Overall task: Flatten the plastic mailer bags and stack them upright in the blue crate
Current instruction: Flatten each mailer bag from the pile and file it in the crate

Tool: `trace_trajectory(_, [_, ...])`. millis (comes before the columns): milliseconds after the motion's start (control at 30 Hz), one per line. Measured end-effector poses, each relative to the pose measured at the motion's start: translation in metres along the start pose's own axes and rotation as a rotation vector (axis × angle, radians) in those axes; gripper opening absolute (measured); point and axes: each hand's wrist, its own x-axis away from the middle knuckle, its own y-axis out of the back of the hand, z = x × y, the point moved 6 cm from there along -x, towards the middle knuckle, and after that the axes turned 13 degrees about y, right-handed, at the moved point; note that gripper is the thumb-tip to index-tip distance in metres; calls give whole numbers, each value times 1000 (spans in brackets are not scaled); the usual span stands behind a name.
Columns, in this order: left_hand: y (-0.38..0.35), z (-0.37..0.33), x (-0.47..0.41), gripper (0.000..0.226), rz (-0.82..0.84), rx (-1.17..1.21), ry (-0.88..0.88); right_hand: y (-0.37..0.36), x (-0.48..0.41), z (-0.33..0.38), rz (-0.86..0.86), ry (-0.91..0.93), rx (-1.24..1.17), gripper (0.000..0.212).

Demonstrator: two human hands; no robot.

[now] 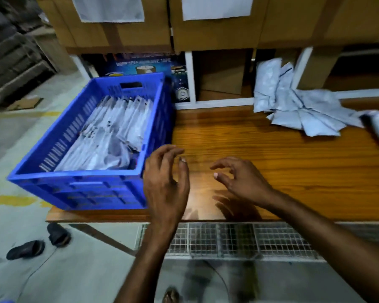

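My left hand (165, 182) and right hand (244, 181) hover empty, fingers loose, at the bench (271, 160) front edge. Bags (118, 119) stand in the crate (74, 174) on its left end; other bags (304, 110) lie back right.

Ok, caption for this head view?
Empty left hand and right hand hover over the wooden table beside the blue crate of mailer bags; loose mailers wait far right.

Open tabletop (239, 136) between crate (85, 191) and mailers (298, 106)
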Motion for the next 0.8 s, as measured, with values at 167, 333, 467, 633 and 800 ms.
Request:
trace_trajectory(167, [-84, -37, 26, 17, 270, 14, 26, 47, 30, -61, -80, -158, -101, 19])
trace_trajectory(333, [-171, -41, 35, 26, 523, 48, 67, 83, 56, -119, -179, -286, -137, 19])
trace_trajectory(467, [-243, -50, 48, 30, 686, 72, 41, 116, 77, -154, -285, -380, -163, 20])
trace_trajectory(633, [-332, -78, 81, 36, 902, 13, -78, 163, 100, -211, -361, -457, -83, 19])
trace_trajectory(800, [-405, -127, 123, 51, 1048, -61, -275, 226, 112, -292, -500, -539, 212, 22])
